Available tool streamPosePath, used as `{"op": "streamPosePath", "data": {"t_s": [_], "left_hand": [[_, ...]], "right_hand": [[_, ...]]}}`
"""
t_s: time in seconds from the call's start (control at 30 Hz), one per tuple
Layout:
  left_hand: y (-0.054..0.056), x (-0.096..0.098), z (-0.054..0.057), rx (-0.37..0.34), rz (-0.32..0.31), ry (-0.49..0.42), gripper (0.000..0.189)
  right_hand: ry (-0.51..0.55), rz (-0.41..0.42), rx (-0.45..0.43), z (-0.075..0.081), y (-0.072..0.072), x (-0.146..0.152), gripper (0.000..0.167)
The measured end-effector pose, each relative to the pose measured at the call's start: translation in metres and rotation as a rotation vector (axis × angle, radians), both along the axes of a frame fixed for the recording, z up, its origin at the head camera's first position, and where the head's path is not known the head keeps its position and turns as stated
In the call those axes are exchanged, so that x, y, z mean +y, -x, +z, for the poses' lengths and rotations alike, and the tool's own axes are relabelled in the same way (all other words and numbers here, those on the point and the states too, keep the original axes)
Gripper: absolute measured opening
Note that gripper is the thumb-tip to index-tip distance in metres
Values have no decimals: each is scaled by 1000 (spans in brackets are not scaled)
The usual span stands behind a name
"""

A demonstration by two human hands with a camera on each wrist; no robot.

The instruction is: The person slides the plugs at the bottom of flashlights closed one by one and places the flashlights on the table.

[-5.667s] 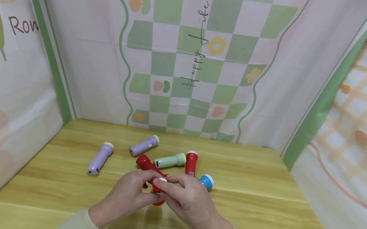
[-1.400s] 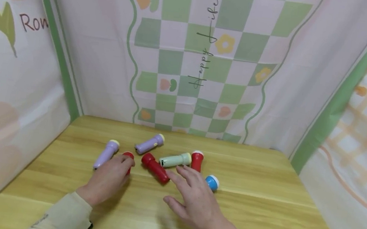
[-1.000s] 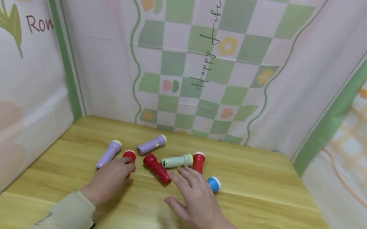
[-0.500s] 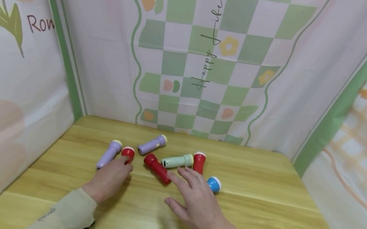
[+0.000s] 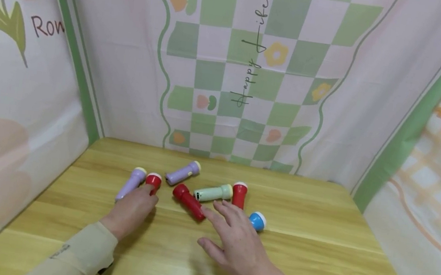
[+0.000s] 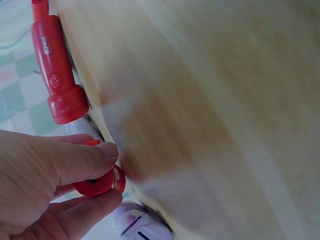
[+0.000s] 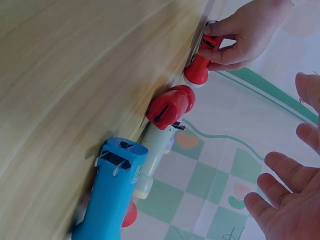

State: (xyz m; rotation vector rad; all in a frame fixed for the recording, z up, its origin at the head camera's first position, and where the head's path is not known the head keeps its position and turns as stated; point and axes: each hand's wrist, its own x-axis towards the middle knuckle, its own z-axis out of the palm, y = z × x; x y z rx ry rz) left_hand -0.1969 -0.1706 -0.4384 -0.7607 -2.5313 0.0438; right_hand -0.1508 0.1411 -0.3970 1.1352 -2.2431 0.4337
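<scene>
My left hand pinches the tail end of a red flashlight with a white rim, its head pointing away from me beside the left purple flashlight. In the left wrist view, thumb and fingers close round the tail of that red flashlight. My right hand hovers with spread fingers, holding nothing. It partly hides the blue flashlight, whose tail, in the right wrist view, shows a dark slot and thin metal prongs. Near the right fingertips lies an all-red flashlight.
A second purple flashlight lies at the back. Right of it are a pale green flashlight and another red one with a white rim. Patterned cloth walls in the wooden table at the back and sides.
Earlier both hands held the red flashlight at the middle. The left hand has carried it left beside the purple one and nudged it slightly away; the right hand let go and stays still.
</scene>
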Motion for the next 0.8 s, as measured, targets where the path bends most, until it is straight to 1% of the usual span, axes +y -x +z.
{"op": "streamPosePath", "data": {"t_s": [0.13,0.33,0.6,0.8], "left_hand": [[1,-2,-2,14,-5,0,17],[3,-4,-5,21,-4,-24,15],[1,-5,-3,58,26,55,17],[2,-6,-4,69,50,83,18]], "right_hand": [[-3,0,0,0,0,0,58],[-11,-6,-1,0,0,0,60],[-29,-29,-42,0,0,1,57],[-26,-26,-32,0,0,1,59]]}}
